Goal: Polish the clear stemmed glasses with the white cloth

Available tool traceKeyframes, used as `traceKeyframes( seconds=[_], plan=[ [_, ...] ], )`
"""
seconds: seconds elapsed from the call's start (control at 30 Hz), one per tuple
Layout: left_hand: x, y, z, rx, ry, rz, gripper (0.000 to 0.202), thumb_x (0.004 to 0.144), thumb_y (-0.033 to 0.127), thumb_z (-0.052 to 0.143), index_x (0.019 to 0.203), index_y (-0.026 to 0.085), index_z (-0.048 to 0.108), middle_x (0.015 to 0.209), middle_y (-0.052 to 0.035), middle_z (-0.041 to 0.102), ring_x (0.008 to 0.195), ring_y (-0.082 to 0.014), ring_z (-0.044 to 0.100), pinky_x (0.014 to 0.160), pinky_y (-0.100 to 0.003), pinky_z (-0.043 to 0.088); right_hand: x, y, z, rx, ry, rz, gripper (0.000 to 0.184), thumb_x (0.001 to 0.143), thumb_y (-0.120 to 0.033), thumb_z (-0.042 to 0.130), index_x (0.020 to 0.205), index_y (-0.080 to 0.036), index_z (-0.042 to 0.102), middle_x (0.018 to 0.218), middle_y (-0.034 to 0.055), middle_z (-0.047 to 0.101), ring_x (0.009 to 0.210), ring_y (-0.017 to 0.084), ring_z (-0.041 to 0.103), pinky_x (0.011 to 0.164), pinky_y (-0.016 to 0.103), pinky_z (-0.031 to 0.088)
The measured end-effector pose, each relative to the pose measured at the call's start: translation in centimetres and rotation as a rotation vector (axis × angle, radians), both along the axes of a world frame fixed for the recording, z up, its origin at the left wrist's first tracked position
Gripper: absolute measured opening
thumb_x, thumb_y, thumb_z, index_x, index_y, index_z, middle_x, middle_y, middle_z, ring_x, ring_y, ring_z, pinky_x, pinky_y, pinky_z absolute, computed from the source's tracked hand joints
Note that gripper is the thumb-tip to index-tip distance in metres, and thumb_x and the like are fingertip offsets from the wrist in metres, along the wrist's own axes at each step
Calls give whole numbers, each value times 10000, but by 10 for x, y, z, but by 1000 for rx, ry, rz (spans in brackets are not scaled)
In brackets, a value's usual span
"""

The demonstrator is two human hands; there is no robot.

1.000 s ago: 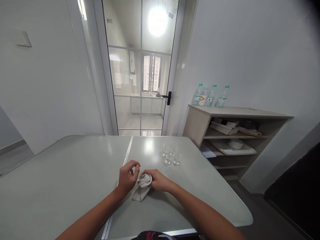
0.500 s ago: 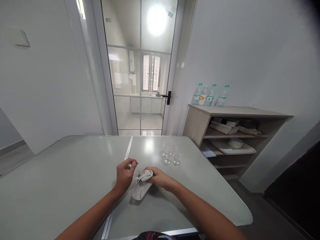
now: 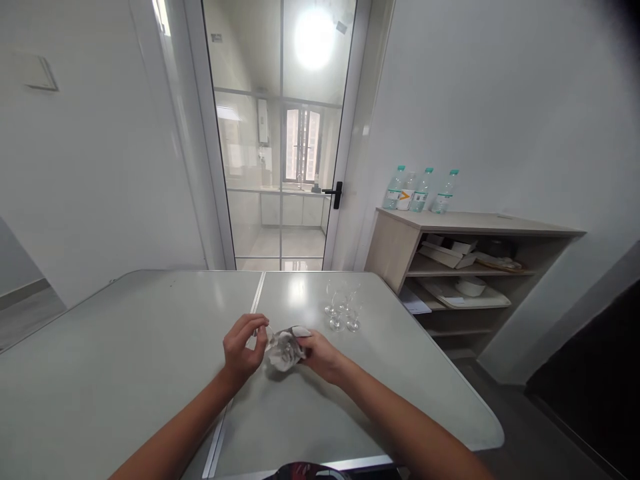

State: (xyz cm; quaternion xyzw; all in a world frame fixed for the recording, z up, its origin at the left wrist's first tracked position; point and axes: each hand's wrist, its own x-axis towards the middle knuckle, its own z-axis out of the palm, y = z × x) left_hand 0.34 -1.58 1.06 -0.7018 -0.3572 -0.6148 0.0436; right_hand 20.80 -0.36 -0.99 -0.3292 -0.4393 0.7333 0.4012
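A clear stemmed glass (image 3: 271, 337), thin and hard to make out, is pinched at its foot end between the thumb and fingers of my left hand (image 3: 243, 348). Closed on a crumpled white cloth (image 3: 285, 353), my right hand (image 3: 319, 356) holds it against the glass's other end. The cloth hides much of the bowl. Both hands are just above the table (image 3: 150, 360), close to its metal seam. Beyond my right hand, several clear stemmed glasses (image 3: 337, 323) stand upright in a cluster.
Right of the table, a wooden shelf unit (image 3: 395, 248) carries several plastic bottles (image 3: 419, 191) on top. Boxes, a tray and a white bowl (image 3: 471, 287) lie on its shelves. A glass door (image 3: 281, 227) with a black handle (image 3: 338, 195) is behind the table.
The cloth has turned and bunched up; its hanging flap no longer points down toward me. My left hand has shifted slightly left, with the glass still in its fingers.
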Motion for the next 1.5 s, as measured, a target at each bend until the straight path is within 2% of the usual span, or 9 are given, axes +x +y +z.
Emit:
traceKeyframes(
  seconds=[0.17, 0.27, 0.37, 0.47, 0.67, 0.9, 1.17, 1.3, 1.5],
  plan=[
    [2, -3, -7, 79, 185, -82, 121, 882, 163, 579, 905, 224, 680, 868, -73, 750, 800, -201, 721, 720, -327, 597, 0, -2, -3, 43, -136, -10, 329, 558, -325, 824, 763, -162, 625, 697, -18, 558, 668, 129, 498, 667, 283, 413],
    [6, -4, -9, 106, 287, -121, 134, 873, 146, 584, 922, 228, 679, 860, -67, 753, 788, -198, 727, 716, -326, 602, 0, 1, -8, 102, -214, -81, 260, 538, -243, 799, 675, -159, 595, 617, -47, 496, 617, 101, 414, 598, 250, 317],
    [7, -5, -9, 146, 320, -132, 171, 857, 115, 599, 954, 232, 677, 869, -59, 757, 796, -197, 727, 738, -333, 607, 0, 5, -12, 158, -265, -168, 240, 544, -209, 773, 702, -166, 599, 624, -54, 499, 622, 101, 392, 581, 243, 277],
    [6, -5, -8, 155, 311, -120, 191, 852, 102, 599, 968, 234, 676, 866, -56, 754, 804, -196, 724, 744, -332, 604, 0, 7, -13, 185, -266, -177, 240, 583, -243, 747, 755, -176, 593, 673, -47, 522, 642, 106, 409, 594, 239, 297],
    [7, -5, -10, 149, 322, -153, 205, 851, 89, 596, 980, 228, 675, 884, -65, 758, 810, -205, 725, 736, -344, 601, 2, 5, -19, 206, -297, -36, 178, 622, -258, 697, 688, -177, 553, 620, -51, 468, 594, 101, 386, 591, 248, 302],
    [10, -6, -9, 197, 364, -178, 268, 833, 58, 614, 1032, 232, 660, 884, -67, 757, 815, -211, 719, 730, -345, 595, 2, 11, -20, 319, -434, -178, 121, 565, -159, 688, 666, -175, 625, 676, -25, 570, 718, 142, 451, 630, 244, 292],
    [13, -5, -15, 226, 342, -212, 261, 818, 44, 625, 1023, 202, 653, 876, -70, 734, 801, -199, 691, 710, -331, 580, 1, 6, -23, 260, -379, -51, 201, 569, -265, 727, 694, -165, 605, 624, -45, 515, 605, 102, 406, 585, 241, 323],
    [16, -6, -12, 258, 352, -221, 297, 781, 8, 653, 1016, 189, 651, 883, -73, 732, 816, -203, 684, 706, -330, 578, 2, 12, -25, 274, -387, -138, 234, 525, -233, 779, 644, -168, 588, 598, -46, 511, 605, 100, 400, 558, 228, 292],
    [14, -5, -9, 251, 329, -194, 311, 785, -7, 647, 1023, 192, 641, 876, -70, 723, 811, -203, 683, 714, -339, 577, -1, 11, -22, 279, -332, -183, 190, 612, -275, 745, 746, -159, 674, 685, -21, 598, 643, 111, 473, 610, 233, 356]
  ],
)
